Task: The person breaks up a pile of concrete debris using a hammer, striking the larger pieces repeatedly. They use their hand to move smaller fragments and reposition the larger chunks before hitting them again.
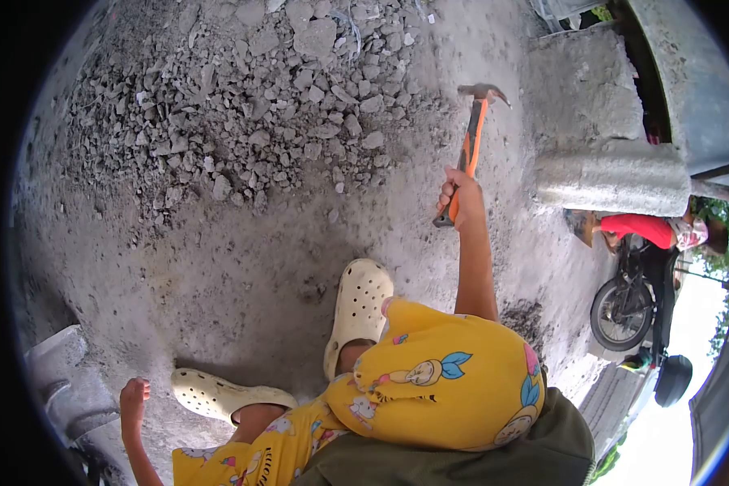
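My right hand [464,198] is wrapped round the lower handle of a claw hammer [472,134] with an orange and black grip. The hammer's metal head points away from me, just right of a heap of broken grey rubble [300,105], and looks slightly blurred. Down at the left, my left hand [135,394] is held beside my shoe with its fingers curled in and nothing visible in them. My knees, in yellow printed cloth [445,381], are bent in front of me. Cream clogs [363,296] are on my feet.
Grey, dusty ground [243,267] lies between the rubble and my feet. To the right are a rough concrete block [616,178], a person in red trousers [640,230] and a parked motorcycle [624,312]. Pale broken pieces [57,356] lie at the far left.
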Demonstrator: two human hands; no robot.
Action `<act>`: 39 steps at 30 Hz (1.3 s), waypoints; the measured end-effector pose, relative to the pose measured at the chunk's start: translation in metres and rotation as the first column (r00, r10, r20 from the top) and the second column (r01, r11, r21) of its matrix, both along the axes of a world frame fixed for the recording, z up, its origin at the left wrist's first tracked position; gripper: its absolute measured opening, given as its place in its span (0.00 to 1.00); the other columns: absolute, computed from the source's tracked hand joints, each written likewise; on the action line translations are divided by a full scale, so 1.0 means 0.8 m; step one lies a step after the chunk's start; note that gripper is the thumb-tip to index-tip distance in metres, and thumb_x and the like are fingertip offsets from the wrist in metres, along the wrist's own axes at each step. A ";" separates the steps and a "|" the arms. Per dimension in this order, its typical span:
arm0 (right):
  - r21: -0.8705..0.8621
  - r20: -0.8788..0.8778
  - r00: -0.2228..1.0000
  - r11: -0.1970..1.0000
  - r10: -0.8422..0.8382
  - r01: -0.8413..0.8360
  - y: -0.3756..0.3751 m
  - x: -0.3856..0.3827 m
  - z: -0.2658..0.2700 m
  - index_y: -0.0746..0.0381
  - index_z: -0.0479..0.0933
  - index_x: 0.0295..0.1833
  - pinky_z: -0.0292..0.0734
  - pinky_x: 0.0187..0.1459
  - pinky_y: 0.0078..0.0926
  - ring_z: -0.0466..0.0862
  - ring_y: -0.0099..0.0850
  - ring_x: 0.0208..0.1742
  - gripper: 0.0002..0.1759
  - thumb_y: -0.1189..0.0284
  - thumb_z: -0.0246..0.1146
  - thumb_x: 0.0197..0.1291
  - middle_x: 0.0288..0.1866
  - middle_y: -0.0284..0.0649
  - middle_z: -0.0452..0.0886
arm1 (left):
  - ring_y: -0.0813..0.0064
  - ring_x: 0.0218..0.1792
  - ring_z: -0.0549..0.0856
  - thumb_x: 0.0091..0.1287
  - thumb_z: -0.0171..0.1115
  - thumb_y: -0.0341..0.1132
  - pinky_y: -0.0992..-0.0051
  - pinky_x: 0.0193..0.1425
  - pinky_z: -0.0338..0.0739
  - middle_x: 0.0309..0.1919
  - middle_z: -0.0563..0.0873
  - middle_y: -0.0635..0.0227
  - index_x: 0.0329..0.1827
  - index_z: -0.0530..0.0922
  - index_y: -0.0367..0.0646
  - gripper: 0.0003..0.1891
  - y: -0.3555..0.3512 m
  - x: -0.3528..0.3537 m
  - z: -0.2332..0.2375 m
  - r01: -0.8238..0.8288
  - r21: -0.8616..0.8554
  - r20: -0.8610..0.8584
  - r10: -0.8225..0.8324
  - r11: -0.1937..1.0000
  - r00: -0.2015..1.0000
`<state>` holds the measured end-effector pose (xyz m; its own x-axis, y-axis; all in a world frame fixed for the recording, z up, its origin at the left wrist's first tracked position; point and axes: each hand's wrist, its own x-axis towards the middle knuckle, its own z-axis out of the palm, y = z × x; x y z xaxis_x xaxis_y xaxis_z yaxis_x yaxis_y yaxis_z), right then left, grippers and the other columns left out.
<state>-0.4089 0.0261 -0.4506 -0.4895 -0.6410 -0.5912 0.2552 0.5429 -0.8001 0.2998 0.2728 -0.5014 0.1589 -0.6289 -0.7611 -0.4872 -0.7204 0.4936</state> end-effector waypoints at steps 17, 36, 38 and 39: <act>0.087 0.033 0.999 0.996 0.007 -0.010 -0.012 -0.008 -0.029 0.58 0.64 0.28 0.66 0.16 0.27 0.66 0.24 0.13 0.11 0.67 0.59 0.55 0.14 0.30 0.64 | 0.85 0.24 0.71 0.67 0.50 0.46 0.82 0.31 0.69 0.22 0.73 0.75 0.29 0.73 0.39 0.18 0.006 0.011 0.000 -0.054 -0.014 -0.088 0.053 0.998 0.995; 0.161 -0.079 0.989 0.980 0.127 -0.113 0.076 0.084 -0.030 0.63 0.69 0.29 0.64 0.13 0.21 0.67 0.23 0.10 0.08 0.71 0.61 0.51 0.13 0.32 0.66 | 0.81 0.27 0.74 0.66 0.50 0.49 0.79 0.34 0.71 0.24 0.76 0.72 0.32 0.75 0.38 0.20 -0.011 0.012 -0.012 0.004 0.008 -0.025 -0.004 1.000 1.000; 0.016 -0.068 0.992 0.995 0.101 -0.100 0.064 0.091 -0.010 0.63 0.69 0.30 0.64 0.13 0.20 0.67 0.22 0.10 0.09 0.71 0.61 0.51 0.13 0.32 0.66 | 0.82 0.27 0.74 0.66 0.50 0.49 0.79 0.34 0.71 0.24 0.76 0.72 0.32 0.75 0.38 0.20 -0.008 0.012 -0.009 -0.024 -0.004 -0.026 0.024 1.000 0.999; -0.057 -0.062 0.994 0.994 0.091 -0.095 0.058 0.094 0.001 0.63 0.69 0.30 0.64 0.13 0.20 0.67 0.22 0.10 0.09 0.71 0.62 0.51 0.13 0.32 0.67 | 0.81 0.27 0.74 0.66 0.50 0.49 0.79 0.34 0.71 0.24 0.76 0.72 0.32 0.75 0.38 0.20 -0.005 0.014 -0.010 -0.033 -0.006 -0.031 0.033 0.999 0.999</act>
<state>-0.3341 0.0724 -0.4494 -0.4590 -0.7186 -0.5224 0.1570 0.5132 -0.8438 0.3109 0.2692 -0.5096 0.1560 -0.6284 -0.7621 -0.4473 -0.7328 0.5127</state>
